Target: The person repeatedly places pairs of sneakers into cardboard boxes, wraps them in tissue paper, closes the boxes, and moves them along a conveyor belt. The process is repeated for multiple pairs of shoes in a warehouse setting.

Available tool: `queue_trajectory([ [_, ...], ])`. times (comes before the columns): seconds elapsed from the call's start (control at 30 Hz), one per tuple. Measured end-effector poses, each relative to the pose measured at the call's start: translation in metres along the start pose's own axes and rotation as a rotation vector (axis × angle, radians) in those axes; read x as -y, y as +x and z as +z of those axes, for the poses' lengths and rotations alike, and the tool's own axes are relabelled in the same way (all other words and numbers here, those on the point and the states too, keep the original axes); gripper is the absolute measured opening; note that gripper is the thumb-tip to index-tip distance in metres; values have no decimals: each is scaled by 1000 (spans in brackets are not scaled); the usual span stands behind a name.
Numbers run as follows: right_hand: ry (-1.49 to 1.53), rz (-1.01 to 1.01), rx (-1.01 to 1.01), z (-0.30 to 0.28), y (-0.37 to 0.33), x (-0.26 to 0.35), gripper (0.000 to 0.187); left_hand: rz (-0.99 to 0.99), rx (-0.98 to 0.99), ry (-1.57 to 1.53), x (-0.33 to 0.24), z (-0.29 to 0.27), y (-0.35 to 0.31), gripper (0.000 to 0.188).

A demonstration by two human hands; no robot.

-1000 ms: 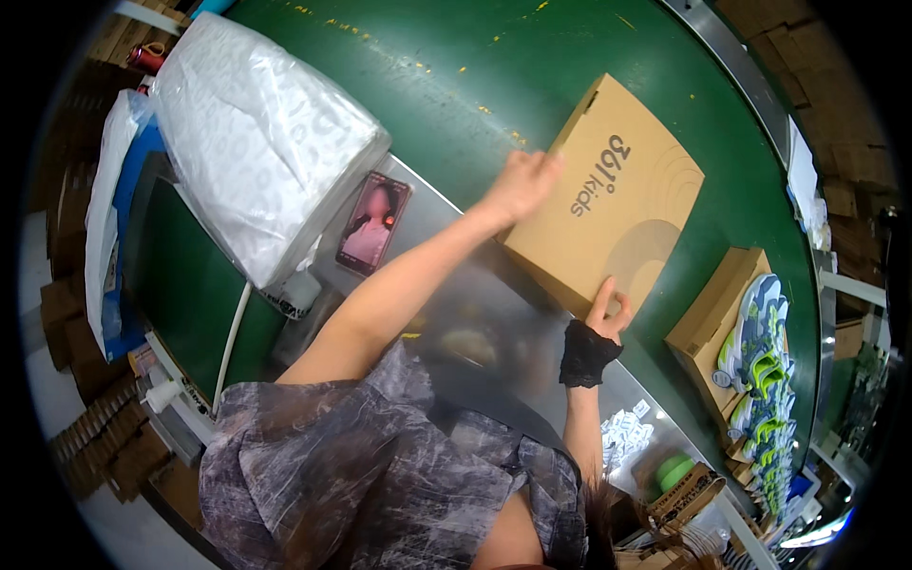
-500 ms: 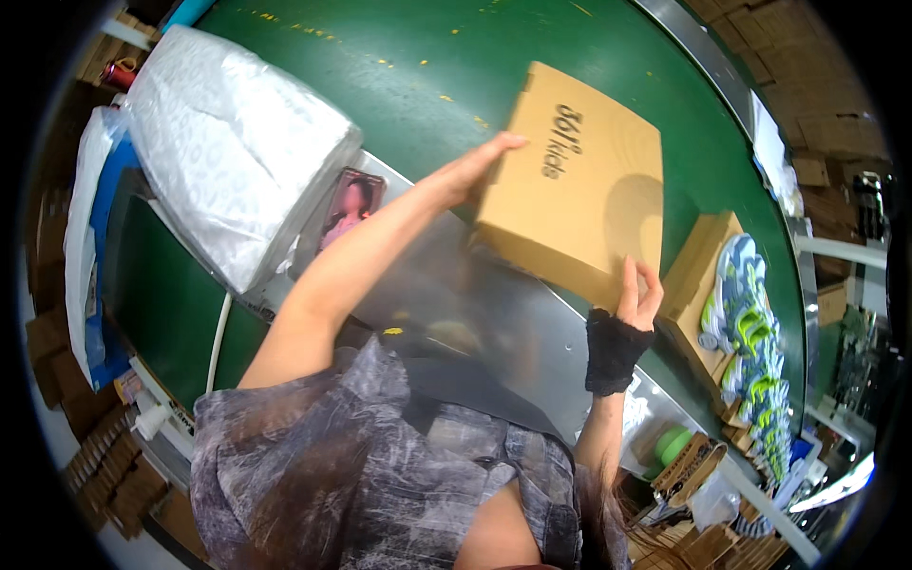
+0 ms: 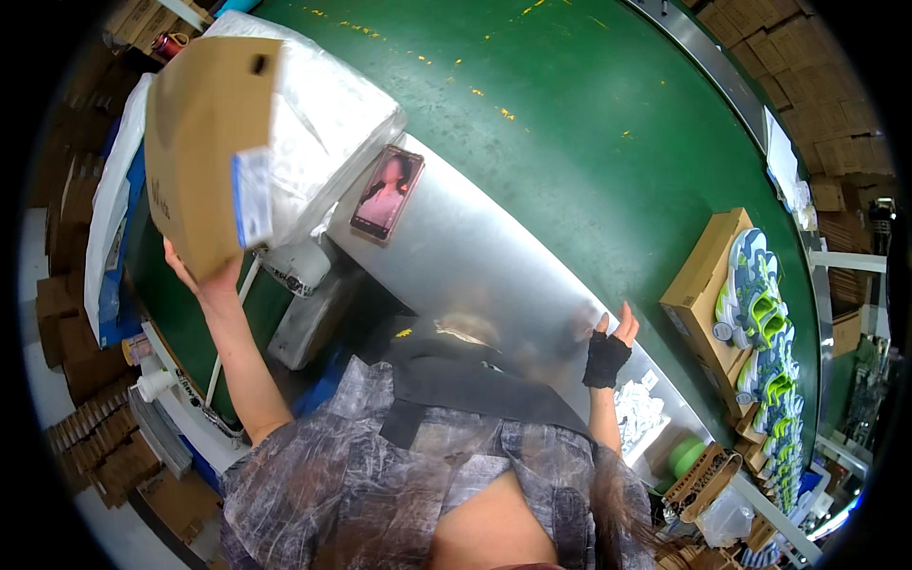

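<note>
At the far left my left hand [image 3: 211,274] grips the lower end of a brown cardboard shoebox [image 3: 195,142]. The box is tilted up, with a white and blue label [image 3: 252,197] on its narrow side. It partly covers a thick stack of pale patterned wrapping paper in plastic [image 3: 337,114]. My right hand [image 3: 617,332], with a black fingerless wrist band [image 3: 605,359], is empty above the metal edge of the bench [image 3: 513,266], its fingers apart. To its right a brown box [image 3: 708,271] lies beside a row of blue-grey and lime sneakers [image 3: 760,304].
A phone [image 3: 388,195] lies on the metal strip near the paper stack. The green work surface [image 3: 570,142] spreads beyond. At the lower right are small white packets [image 3: 638,413], a green round thing [image 3: 686,458] and a brown basket [image 3: 701,480]. Cartons [image 3: 798,76] are stacked behind.
The shoebox has gone from the middle of the bench to the far left in my left hand, and turned upright. My right hand has let go of it.
</note>
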State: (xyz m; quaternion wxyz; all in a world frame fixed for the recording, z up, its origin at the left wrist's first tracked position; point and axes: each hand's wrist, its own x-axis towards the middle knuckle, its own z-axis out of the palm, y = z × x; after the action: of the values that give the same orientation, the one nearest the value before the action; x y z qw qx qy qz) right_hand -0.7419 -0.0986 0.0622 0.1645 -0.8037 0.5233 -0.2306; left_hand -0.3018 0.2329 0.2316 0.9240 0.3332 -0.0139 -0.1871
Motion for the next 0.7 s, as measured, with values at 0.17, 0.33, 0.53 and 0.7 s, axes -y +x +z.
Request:
queue_trajectory([
  [0.17,-159,90,49,34,-27,-28,27,-347,200,252,54,85,-55,60],
  [0.33,-117,18,-80,30,-32,-33,21,-80,1086,116,37,211,-116,18],
  [0.53,-163,-2,-104,22,-32,-10,18,-219,1415,-229,9,227,-124,11],
  [0.7,-196,49,-75,22,-32,-23,22,-173,1556,-358,30,251,-139,7],
])
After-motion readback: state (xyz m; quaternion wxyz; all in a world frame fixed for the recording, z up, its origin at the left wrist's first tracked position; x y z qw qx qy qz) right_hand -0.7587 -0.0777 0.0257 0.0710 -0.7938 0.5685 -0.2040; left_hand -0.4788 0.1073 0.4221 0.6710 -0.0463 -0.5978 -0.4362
